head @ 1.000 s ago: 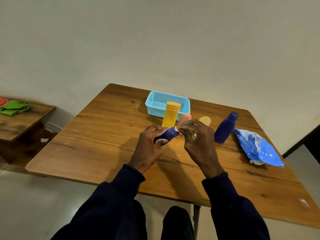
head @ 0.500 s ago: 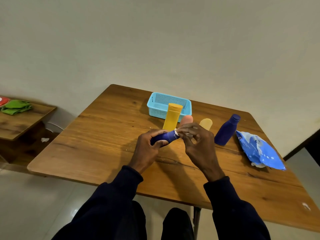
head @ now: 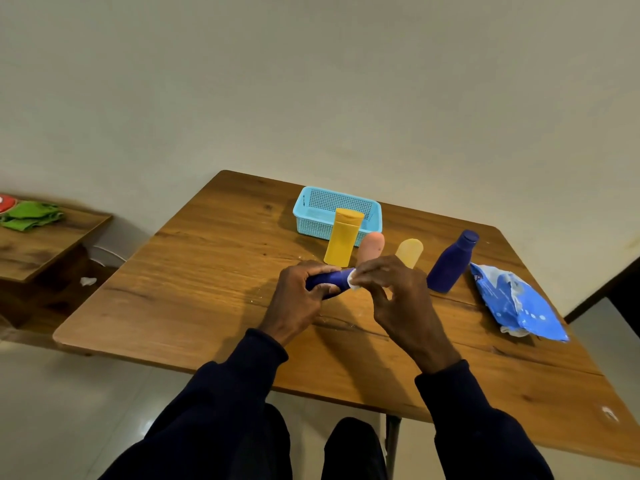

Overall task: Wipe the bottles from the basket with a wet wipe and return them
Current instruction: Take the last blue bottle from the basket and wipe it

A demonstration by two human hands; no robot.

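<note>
My left hand [head: 300, 299] grips a small dark blue bottle [head: 327, 280] lying sideways above the desk [head: 207, 271], while my right hand [head: 391, 292] pinches a white wet wipe [head: 352, 283] against its end. Behind them stand a yellow bottle [head: 343, 238], a peach bottle [head: 371, 247], a pale yellow bottle [head: 410, 251] and a tall blue bottle [head: 450, 263], before the light blue basket [head: 304, 220].

A small dark-blue plastic bottle [head: 328, 279] was held lying level, a crumpled white wet wipe [head: 353, 283] pinched against its 3 o'clock end, while from its 12 to 2 o'clock a tall yellow bottle [head: 342, 239], a peach bottle [head: 371, 247], a pale-yellow bottle [head: 409, 252] and a capped navy bottle [head: 450, 264] stood upright, with a light-blue mesh plastic basket [head: 337, 201] behind at 12 o'clock.
</note>
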